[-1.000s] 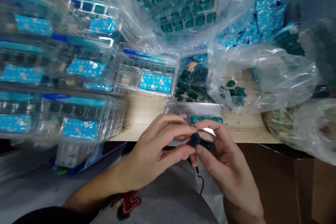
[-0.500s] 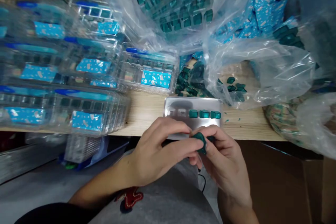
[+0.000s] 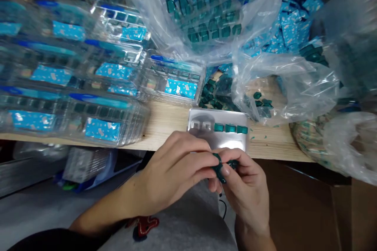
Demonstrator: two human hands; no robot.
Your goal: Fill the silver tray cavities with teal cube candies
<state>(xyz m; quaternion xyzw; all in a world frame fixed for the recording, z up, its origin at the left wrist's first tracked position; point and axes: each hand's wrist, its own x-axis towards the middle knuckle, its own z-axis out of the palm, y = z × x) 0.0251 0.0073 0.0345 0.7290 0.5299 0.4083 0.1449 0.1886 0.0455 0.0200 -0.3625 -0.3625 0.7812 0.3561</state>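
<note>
Pale wood-grained tabletop (image 3: 161,119), front edge crossing the view; brown cardboard (image 3: 297,200) below it at right, grey floor (image 3: 26,219) at left. Clear, glossy packs (image 3: 103,129) are stacked at left, blue sachets with white flecks visible inside. Crumpled translucent bag (image 3: 147,19) at the back, filled with angular, translucent teal pieces. On the wood, a shiny silver tray (image 3: 218,137) with rounded corners; three teal blocks (image 3: 230,128) are seated in its row, right side. A dark teal piece (image 3: 218,168), glossy and irregular, is held in front of the tray, pinched between the fingertips of left hand (image 3: 176,168) and right hand (image 3: 247,188), which are brought together.
</note>
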